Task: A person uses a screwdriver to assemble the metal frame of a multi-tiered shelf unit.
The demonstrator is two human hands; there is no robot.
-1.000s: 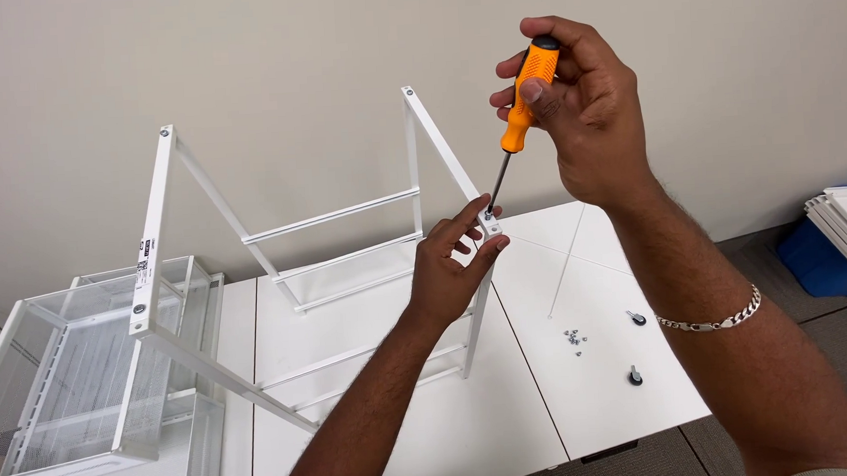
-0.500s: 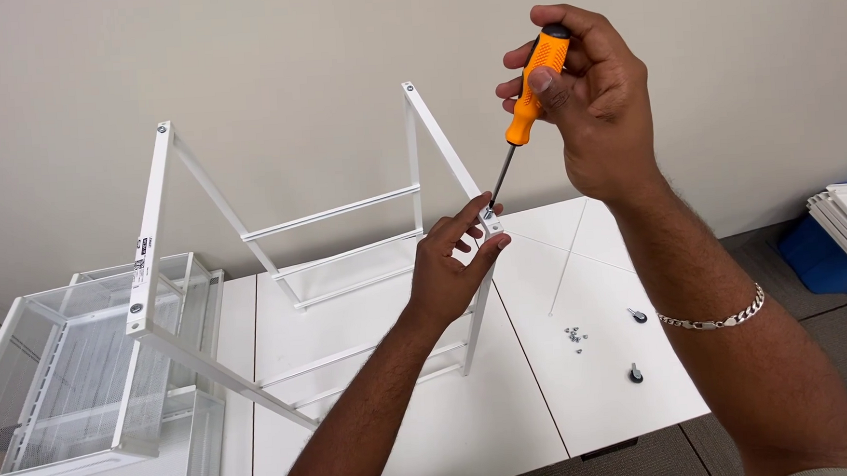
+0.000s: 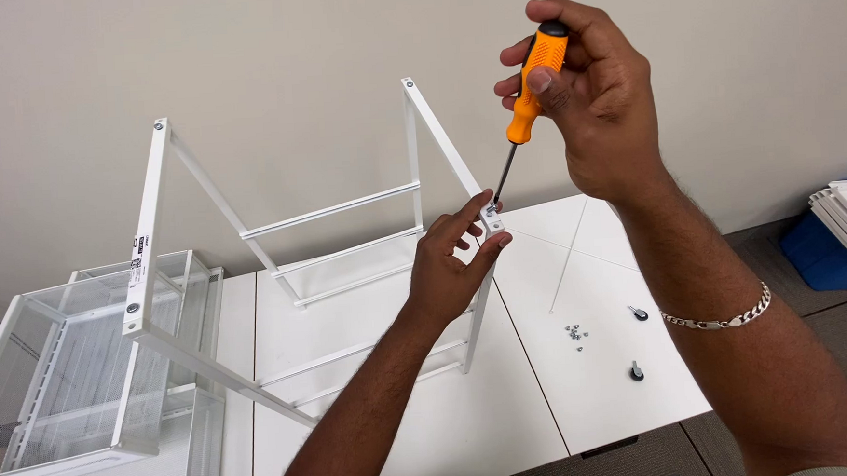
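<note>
- Right grip (image 3: 585,94) pinches the orange screwdriver (image 3: 529,97), its tip down at the frame corner.
- Left grip (image 3: 454,265), just below, pinches the white metal frame (image 3: 438,141) at that corner, above the desk (image 3: 605,393).

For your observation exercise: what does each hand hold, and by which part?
The right hand grips the orange screwdriver by its handle. The left hand pinches the corner end of the white metal frame.
</note>
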